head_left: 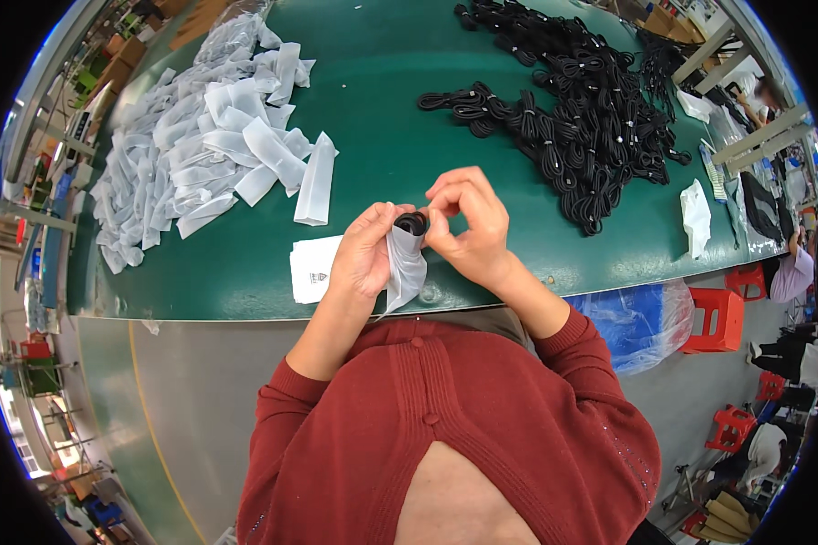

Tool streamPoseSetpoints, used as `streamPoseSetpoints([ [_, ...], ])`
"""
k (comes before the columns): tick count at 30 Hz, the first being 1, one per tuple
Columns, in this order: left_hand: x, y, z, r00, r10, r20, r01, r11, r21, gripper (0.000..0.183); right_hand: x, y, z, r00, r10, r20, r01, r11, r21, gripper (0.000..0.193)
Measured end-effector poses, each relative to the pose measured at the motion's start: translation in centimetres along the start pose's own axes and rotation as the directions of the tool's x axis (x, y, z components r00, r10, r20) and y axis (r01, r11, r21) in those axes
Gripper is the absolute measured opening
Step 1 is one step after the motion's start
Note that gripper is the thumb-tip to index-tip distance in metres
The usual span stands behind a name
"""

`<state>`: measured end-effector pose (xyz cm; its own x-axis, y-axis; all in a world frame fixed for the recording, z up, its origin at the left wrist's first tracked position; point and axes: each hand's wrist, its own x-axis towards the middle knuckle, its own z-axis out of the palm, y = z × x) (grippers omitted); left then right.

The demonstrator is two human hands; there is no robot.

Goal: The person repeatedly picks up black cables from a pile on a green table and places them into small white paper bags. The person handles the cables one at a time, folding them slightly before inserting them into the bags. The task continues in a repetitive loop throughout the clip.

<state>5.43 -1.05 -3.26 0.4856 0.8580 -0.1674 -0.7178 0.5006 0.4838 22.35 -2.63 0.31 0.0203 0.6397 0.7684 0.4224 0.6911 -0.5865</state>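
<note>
My left hand (362, 256) is closed on a translucent white plastic bag (407, 271), just inside the near edge of the table. A coiled black cable (411, 222) sits in the bag, its top loops showing at the open mouth. My right hand (477, 232) is beside that mouth, thumb and fingers pinched together; whatever they grip is too small to make out. Partly behind my left hand lies a stack of white paper sheets (311, 272) with small dark print.
On the green table (373, 100), a heap of frosted plastic bags (182, 145) covers the left and bundled black cables (600, 118) the right. A white crumpled wrapper (695, 218) lies far right. Red stools (716, 320) and blue plastic-wrapped material (623, 327) stand below; people sit farther right.
</note>
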Motion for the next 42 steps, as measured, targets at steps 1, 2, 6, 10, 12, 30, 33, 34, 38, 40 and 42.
streamPoseSetpoints([
  [1,-0.1,0.2,0.1,1.0,0.012,-0.015,-0.012,1.0,0.009,0.014,-0.2,-0.2,-0.2,0.997,-0.055,0.06,0.057,0.998,-0.037,0.019],
  [2,0.0,0.3,0.2,0.999,0.024,-0.03,-0.024,1.0,0.017,0.014,-0.4,-0.5,-0.3,0.987,-0.106,0.121,0.116,0.991,-0.071,0.019],
  [6,0.4,-0.4,-0.6,0.973,0.23,-0.039,-0.219,0.959,0.179,0.014,-1.8,-0.8,0.5,0.966,-0.109,0.235,0.151,0.974,-0.17,0.023],
  [10,0.4,-0.5,0.7,0.927,0.376,0.002,-0.359,0.882,0.306,0.014,-2.5,-1.3,1.0,0.981,-0.024,0.192,0.061,0.98,-0.19,0.023],
  [12,0.4,-0.7,0.7,0.907,0.419,0.038,-0.405,0.845,0.348,0.015,-2.7,-1.6,1.2,0.983,0.028,0.18,0.011,0.977,-0.211,0.022],
  [30,-0.1,5.5,2.0,0.744,0.552,0.376,-0.548,0.182,0.817,0.012,3.3,0.3,-3.6,0.998,-0.05,0.045,0.055,0.992,-0.111,0.012],
  [33,0.7,13.5,2.2,0.533,0.76,0.373,-0.475,-0.096,0.875,0.019,3.6,4.9,-7.1,0.994,0.062,-0.091,-0.107,0.737,-0.667,0.025],
  [34,1.0,14.8,2.4,0.4,0.774,0.49,-0.398,-0.335,0.854,0.02,3.2,6.8,-8.4,0.991,0.077,-0.113,-0.137,0.551,-0.823,0.031],
  [38,-0.3,13.9,2.4,0.391,0.679,0.621,-0.239,-0.577,0.781,0.027,-1.5,13.6,-12.3,0.964,0.265,-0.006,-0.098,0.335,-0.937,0.048],
  [40,-1.9,10.1,1.4,0.591,0.583,0.558,-0.319,-0.467,0.825,0.027,-2.1,13.6,-12.4,0.984,0.175,-0.025,-0.09,0.376,-0.922,0.04],
  [42,-3.4,6.5,1.1,0.789,0.38,0.482,-0.379,-0.317,0.869,0.024,-2.5,13.4,-12.0,0.979,0.171,-0.112,-0.176,0.425,-0.888,0.033],
])
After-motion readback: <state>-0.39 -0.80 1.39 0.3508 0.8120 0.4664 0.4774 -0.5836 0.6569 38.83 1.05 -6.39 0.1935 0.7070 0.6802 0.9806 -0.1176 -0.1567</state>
